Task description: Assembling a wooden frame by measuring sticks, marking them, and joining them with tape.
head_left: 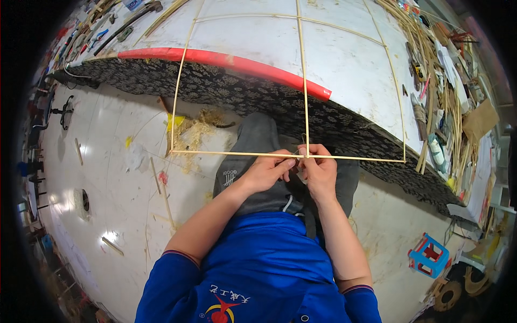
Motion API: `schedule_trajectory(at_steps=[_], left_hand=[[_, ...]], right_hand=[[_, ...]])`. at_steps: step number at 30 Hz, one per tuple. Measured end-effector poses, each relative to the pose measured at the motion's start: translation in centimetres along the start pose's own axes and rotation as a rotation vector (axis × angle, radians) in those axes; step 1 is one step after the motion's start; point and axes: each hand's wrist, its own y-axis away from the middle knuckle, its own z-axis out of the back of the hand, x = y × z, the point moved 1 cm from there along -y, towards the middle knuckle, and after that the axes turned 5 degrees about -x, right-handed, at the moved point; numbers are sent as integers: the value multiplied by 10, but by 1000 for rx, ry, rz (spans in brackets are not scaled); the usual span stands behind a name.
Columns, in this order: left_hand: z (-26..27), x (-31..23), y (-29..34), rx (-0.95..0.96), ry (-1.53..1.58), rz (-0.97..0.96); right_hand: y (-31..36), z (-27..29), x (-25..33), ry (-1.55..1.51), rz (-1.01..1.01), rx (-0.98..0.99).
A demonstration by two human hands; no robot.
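A light frame of thin bamboo strips (231, 154) stretches from above my lap out over the worktable. Its near crosspiece meets a long middle strip (303, 81) just where both hands work. My right hand (321, 175) closes around this joint, fingers behind the strips and thumb in front. Close beside it on the left, my left hand (267, 173) is bent in a pinch just under the crosspiece. Whatever fine thing lies between its fingertips is too small to make out. Dark, thin ends stick up near the joint.
A red padded strip (226, 60) covers part of the edge of the white worktable (355, 59). Bamboo strips and tools crowd its right side; more tools lie far left. Wood shavings (202, 132) and loose sticks litter the floor. A blue stool (429, 255) stands at lower right.
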Motion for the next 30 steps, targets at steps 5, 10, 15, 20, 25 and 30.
schedule_trajectory(at_steps=[5, 10, 15, 20, 25, 30], left_hand=[[6, -9, 4, 36, 54, 88], [7, 0, 5, 118, 113, 188], [5, 3, 7, 109, 62, 211], [6, 3, 7, 107, -15, 201], [6, 0, 7, 17, -32, 127], [8, -2, 6, -12, -32, 104]], right_hand=[[5, 8, -6, 84, 64, 17], [8, 7, -7, 148, -22, 80], [10, 8, -10, 110, -42, 74], [10, 12, -13, 153, -35, 73], [13, 18, -7, 82, 38, 98], [18, 27, 5, 68, 50, 18]])
